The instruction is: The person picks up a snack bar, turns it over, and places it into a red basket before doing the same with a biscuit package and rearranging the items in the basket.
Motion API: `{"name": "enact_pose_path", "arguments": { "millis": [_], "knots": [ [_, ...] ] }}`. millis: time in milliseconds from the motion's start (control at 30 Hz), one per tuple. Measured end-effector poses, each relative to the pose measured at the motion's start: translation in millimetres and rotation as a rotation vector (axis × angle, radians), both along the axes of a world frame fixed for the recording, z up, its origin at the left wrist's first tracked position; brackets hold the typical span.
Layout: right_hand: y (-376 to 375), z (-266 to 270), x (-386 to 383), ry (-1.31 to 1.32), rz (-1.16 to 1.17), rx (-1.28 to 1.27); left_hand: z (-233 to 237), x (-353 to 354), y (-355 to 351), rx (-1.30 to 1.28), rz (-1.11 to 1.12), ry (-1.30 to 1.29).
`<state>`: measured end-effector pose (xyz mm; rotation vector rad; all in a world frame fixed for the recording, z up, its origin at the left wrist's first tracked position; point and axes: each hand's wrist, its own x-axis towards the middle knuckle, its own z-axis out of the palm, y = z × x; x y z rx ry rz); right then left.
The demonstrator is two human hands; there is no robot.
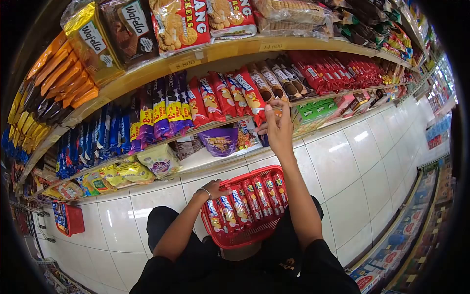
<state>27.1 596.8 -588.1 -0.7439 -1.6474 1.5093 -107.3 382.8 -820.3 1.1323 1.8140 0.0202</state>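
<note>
My right hand [278,127] is raised to the middle shelf, its fingers closed on the lower end of a red biscuit pack [250,92]. That pack leans at the right end of a row of similar red packs [210,98]. Lower down, my left hand [212,189], with a bracelet at the wrist, grips the upper left rim of a red shopping basket [230,241] between my knees. Inside the basket, red biscuit packs [241,209] stand side by side with several narrower red packs [262,196].
Shelves [220,55] of wrapped snacks curve across the front. A purple pouch [219,142] and green boxes [315,111] sit low on them. Another red basket [74,219] rests on the tiled floor [117,215] at left. More shelving [401,235] runs along the right.
</note>
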Motion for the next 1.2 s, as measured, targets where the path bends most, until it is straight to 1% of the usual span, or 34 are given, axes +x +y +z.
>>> {"name": "enact_pose_path", "arguments": {
  "millis": [33,100,133,167,233,267,300,333,367,433,467,500,533,567,633,667,700,733,767,800,833,900,933,967,1000,1033,1067,1100,1133,1200],
  "knots": [
    [5,-5,-3,-0.005,0.004,-0.001,-5,-1,0,-0.001,0.004,-0.005],
    [5,-10,-9,0.194,0.083,-0.222,-7,-2,-3,0.058,0.028,-0.019],
    [6,-4,-6,0.231,0.159,-0.38,-2,-3,-2,0.027,0.003,-0.04],
    [6,-5,-6,0.23,0.164,-0.385,-3,-6,-1,0.023,0.008,-0.04],
    [4,-12,-6,0.265,0.27,-0.186,-18,-4,-5,0.102,0.017,-0.017],
    [7,-15,-8,0.285,0.253,-0.222,-27,-10,0,0.043,-0.024,-0.095],
    [14,-29,-12,0.269,0.205,-0.146,-47,-10,-4,0.143,-0.032,-0.009],
    [11,-29,-13,0.204,0.115,-0.061,-61,-15,-3,0.104,-0.063,-0.076],
    [10,-30,-14,0.116,0.049,-0.007,-63,-13,-3,0.094,-0.061,-0.062],
    [16,-47,-25,0.076,-0.126,0.155,-25,-9,1,0.04,0.0,-0.084],
    [17,-47,-26,-0.014,-0.11,0.165,-8,-8,4,0.0,-0.012,-0.077],
    [19,-47,-24,-0.097,-0.096,0.186,0,-9,6,-0.029,-0.029,-0.063],
    [19,-49,-23,-0.097,-0.095,0.183,-2,-11,6,-0.05,0.025,-0.086],
    [20,-49,-21,-0.098,-0.069,0.151,-2,-12,6,-0.047,0.029,-0.089],
    [16,-48,-20,-0.106,-0.034,0.126,1,-14,6,0.13,0.07,-0.159],
    [11,-50,-16,-0.128,-0.021,0.12,0,-12,7,0.241,0.146,-0.174],
    [6,-52,-13,-0.151,-0.01,0.11,-7,-13,11,0.24,0.151,-0.182],
    [3,-61,-10,-0.159,-0.009,0.108,-15,-17,19,0.393,0.119,-0.285],
    [0,-75,-7,-0.247,0.051,0.2,-23,-18,23,0.544,0.086,-0.388],
    [-4,-92,-2,-0.335,0.11,0.29,-11,-13,25,0.454,0.049,-0.422],
    [-7,-109,5,-0.385,0.19,0.335,-15,-10,27,0.453,0.044,-0.43],
    [-15,-139,23,-0.461,0.354,0.395,-19,-6,34,0.262,-0.233,-0.458],
    [-19,-150,32,-0.482,0.438,0.416,-18,-1,35,0.281,-0.265,-0.389],
    [-24,-157,43,-0.655,0.533,0.352,-14,4,38,0.322,-0.325,-0.294],
    [-30,-150,51,-0.811,0.623,0.328,-4,8,42,0.239,-0.351,-0.264],
    [-31,-168,61,-0.831,0.697,0.327,5,11,45,0.152,-0.372,-0.236],
    [-35,-172,72,-0.888,0.776,0.332,6,11,46,0.182,-0.421,-0.177],
    [-42,-163,78,-1.014,0.804,0.294,6,13,46,0.21,-0.47,-0.125],
    [-50,-152,85,-1.144,0.83,0.249,12,16,48,0.221,-0.47,-0.1],
    [-62,-173,110,-1.205,0.783,0.238,10,22,51,0.244,-0.449,-0.059]
  ]
}}
